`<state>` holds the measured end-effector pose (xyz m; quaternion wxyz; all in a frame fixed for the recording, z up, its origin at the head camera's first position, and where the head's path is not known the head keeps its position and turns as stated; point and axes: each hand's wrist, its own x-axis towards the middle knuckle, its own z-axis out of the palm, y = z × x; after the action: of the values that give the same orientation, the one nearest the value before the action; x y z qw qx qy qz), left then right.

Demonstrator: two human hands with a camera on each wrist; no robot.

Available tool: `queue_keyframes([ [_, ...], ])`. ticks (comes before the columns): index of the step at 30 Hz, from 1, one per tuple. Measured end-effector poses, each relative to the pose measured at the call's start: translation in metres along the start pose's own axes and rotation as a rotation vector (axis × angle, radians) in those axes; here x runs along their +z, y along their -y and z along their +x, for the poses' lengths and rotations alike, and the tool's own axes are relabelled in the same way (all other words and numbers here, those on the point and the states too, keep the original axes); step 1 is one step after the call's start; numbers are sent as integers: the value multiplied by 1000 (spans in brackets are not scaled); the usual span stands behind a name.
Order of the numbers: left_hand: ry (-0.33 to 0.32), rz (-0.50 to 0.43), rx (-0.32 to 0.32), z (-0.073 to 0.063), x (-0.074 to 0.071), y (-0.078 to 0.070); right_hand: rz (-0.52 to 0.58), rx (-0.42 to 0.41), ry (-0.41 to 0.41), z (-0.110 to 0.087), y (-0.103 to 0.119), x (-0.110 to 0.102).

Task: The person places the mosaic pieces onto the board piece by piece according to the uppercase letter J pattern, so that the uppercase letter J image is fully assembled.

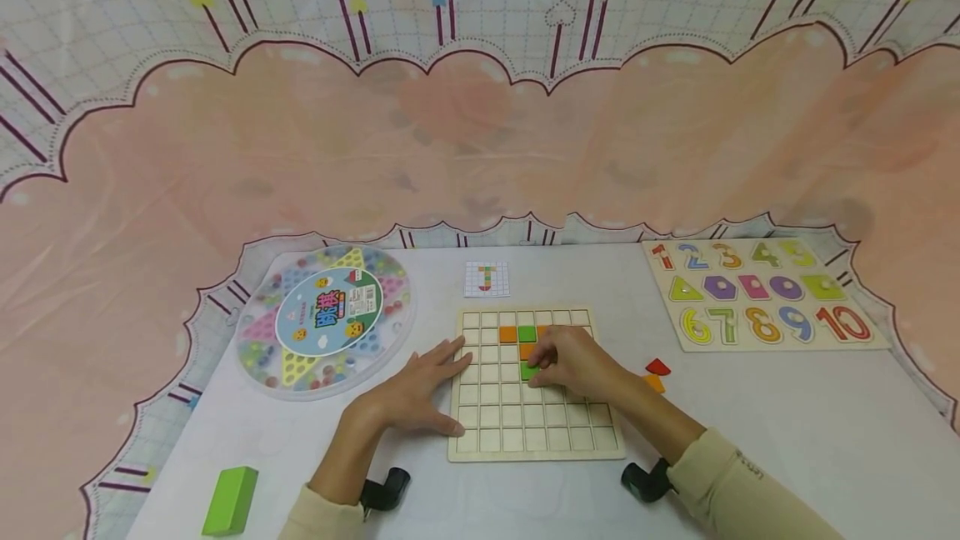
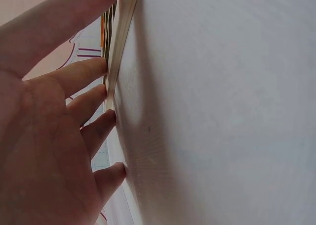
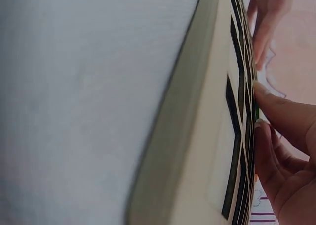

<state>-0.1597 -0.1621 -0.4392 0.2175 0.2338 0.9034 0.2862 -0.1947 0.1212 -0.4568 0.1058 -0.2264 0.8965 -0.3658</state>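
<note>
A wooden grid board (image 1: 480, 417) lies flat on the table. My left hand (image 1: 411, 390) is spread at its left edge, thumb and fingertips against the rim; the left wrist view shows the extended fingers (image 2: 98, 133) there. Over the board, my right hand (image 1: 577, 361) pinches a green square tile (image 1: 527, 372) between thumb and fingers, low at a grid cell. Above that tile sit an orange tile (image 1: 526, 352), a green tile (image 1: 527, 333) and another orange tile (image 1: 508, 334). One more orange tile is partly hidden behind the right hand.
Behind the board lies a small pattern card (image 1: 487, 279). A red piece (image 1: 657, 367) and an orange piece (image 1: 655, 383) rest to the right. Round game board (image 1: 401, 307) at left, number puzzle (image 1: 780, 344) at right, green block (image 1: 230, 501) at front left.
</note>
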Motion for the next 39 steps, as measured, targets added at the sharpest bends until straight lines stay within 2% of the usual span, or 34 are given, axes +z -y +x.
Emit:
queue_keyframes([
  [13,6,10,-10,2,-1,1,59,31,58,-3,-3,-7],
  [17,4,15,-23,1,-2,0,116,29,70,-7,-7,-15],
  [21,4,18,-24,2,-2,0,148,20,42,-14,-10,-29],
  [26,1,25,-22,3,-1,0,122,60,25,-30,-15,-54],
  [31,1,21,-25,1,0,1,96,97,38,-53,-31,-79],
  [39,6,21,-30,0,1,1,129,150,4,-97,-60,-100],
])
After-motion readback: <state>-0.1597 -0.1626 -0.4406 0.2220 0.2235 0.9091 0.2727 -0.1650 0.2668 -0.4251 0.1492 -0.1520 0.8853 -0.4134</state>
